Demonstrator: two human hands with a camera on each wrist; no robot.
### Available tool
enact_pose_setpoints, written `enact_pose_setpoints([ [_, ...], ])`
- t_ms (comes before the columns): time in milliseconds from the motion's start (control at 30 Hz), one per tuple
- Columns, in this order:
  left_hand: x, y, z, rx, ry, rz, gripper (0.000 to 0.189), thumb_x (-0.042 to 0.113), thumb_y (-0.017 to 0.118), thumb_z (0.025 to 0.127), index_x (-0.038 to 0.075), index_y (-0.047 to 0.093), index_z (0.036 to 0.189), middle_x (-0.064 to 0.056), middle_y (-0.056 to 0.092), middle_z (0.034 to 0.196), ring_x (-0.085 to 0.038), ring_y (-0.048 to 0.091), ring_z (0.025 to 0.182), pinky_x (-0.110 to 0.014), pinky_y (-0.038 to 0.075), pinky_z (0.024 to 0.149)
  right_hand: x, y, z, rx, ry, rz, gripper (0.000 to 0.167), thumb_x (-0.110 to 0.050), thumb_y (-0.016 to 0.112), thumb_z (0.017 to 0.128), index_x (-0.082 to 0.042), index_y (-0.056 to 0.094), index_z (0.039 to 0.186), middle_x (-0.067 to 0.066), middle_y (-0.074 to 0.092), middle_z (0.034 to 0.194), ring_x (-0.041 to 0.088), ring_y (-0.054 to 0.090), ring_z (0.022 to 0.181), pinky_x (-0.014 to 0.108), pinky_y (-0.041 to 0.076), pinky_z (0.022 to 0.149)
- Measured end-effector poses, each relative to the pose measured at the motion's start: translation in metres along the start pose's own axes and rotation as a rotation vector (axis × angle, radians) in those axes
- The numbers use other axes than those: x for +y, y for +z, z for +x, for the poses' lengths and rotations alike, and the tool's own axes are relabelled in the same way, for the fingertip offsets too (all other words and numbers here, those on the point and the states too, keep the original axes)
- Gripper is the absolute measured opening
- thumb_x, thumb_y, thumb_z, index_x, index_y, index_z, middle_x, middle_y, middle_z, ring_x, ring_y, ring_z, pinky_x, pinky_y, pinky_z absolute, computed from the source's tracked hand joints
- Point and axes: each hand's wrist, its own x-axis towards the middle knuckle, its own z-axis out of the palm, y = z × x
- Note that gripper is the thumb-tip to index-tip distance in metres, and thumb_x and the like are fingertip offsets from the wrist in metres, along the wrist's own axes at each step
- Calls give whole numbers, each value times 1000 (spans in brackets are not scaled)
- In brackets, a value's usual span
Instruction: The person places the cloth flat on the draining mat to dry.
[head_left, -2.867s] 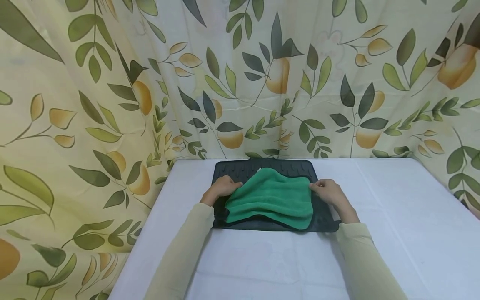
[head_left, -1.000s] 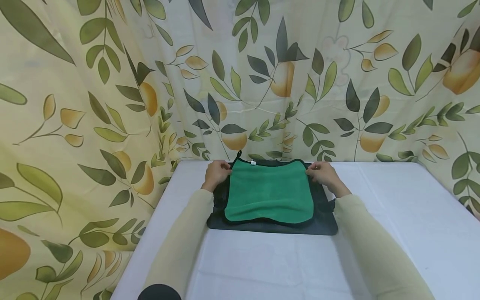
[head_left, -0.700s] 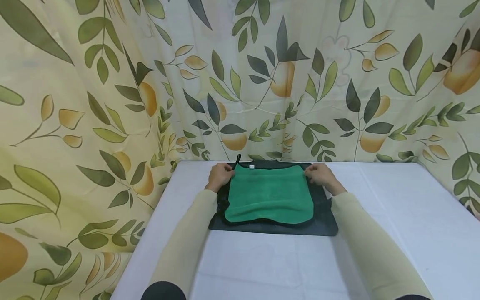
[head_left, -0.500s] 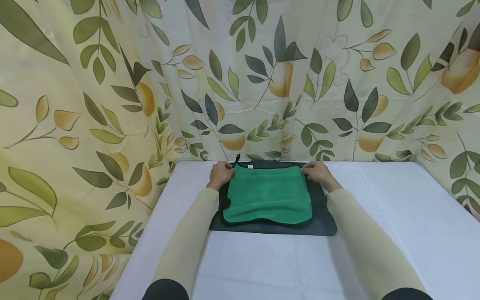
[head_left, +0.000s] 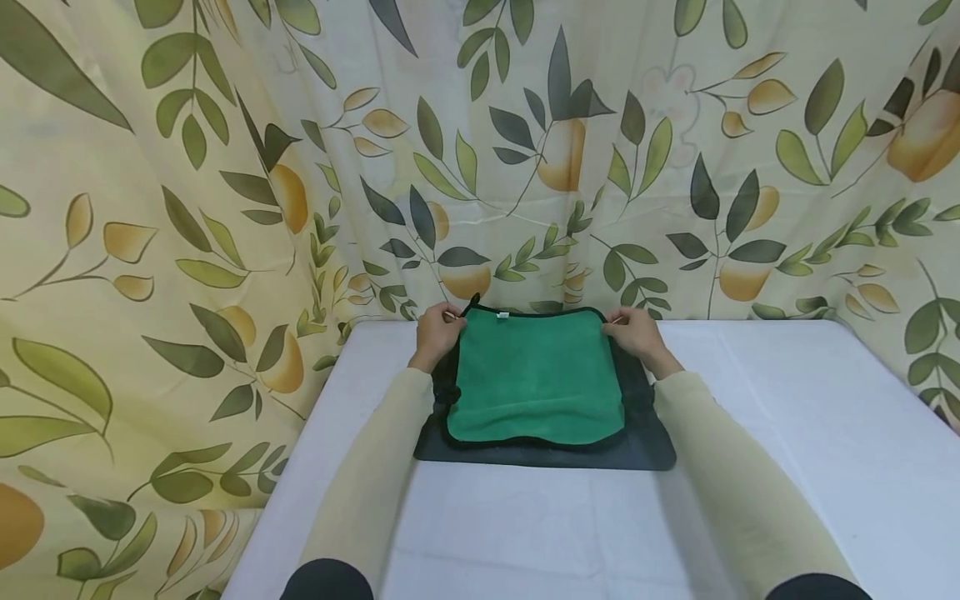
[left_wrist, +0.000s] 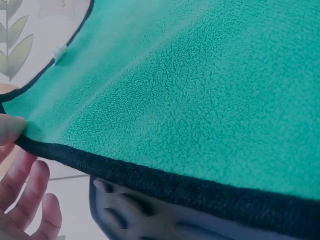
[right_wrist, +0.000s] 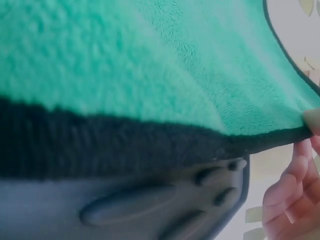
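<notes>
A green towel (head_left: 534, 379) with black trim lies over a dark grey ribbed mat (head_left: 645, 442) on the white table. My left hand (head_left: 437, 330) pinches the towel's far left corner, beside its black hanging loop. My right hand (head_left: 632, 330) pinches the far right corner. Both corners are raised and the far edge is pulled taut above the mat. In the left wrist view the towel (left_wrist: 190, 90) stretches over the mat (left_wrist: 150, 220), held by my fingers (left_wrist: 12, 131). The right wrist view shows the towel (right_wrist: 150, 65) above the mat (right_wrist: 125, 210), with my fingers (right_wrist: 300, 175) at its corner.
A leaf-and-fruit patterned curtain (head_left: 525, 150) hangs close behind and to the left of the table (head_left: 810, 433). White tabletop stretches to the right of the mat and in front of it.
Both hands have carried the towel's far edge from mid-mat to the mat's back edge, spreading it out. In the last half second the corners rose and the edge drew tight.
</notes>
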Motion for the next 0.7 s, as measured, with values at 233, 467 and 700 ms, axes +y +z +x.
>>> enact_pose_setpoints([
  [233,-1,4,-3,-34,12,5,7,17,70,97,10,71,99,-10,69,89,-24,63,79,-34,48,70,4,4,-1,-6,-5,-4,26,-18,61,101,4,65,114,20,63,104,27,57,90,30,45,71],
  [467,-3,6,-2,-34,-27,10,7,17,71,96,10,71,98,-10,70,91,-24,64,80,-34,49,70,5,5,3,-6,7,-27,26,-17,59,101,4,64,115,22,63,107,30,58,93,32,44,72],
  [700,-3,7,1,-6,-30,-6,8,17,70,97,10,72,101,-11,72,93,-26,66,83,-36,51,73,2,4,8,18,19,-40,25,-19,59,101,3,63,114,20,63,103,30,58,91,32,44,70],
])
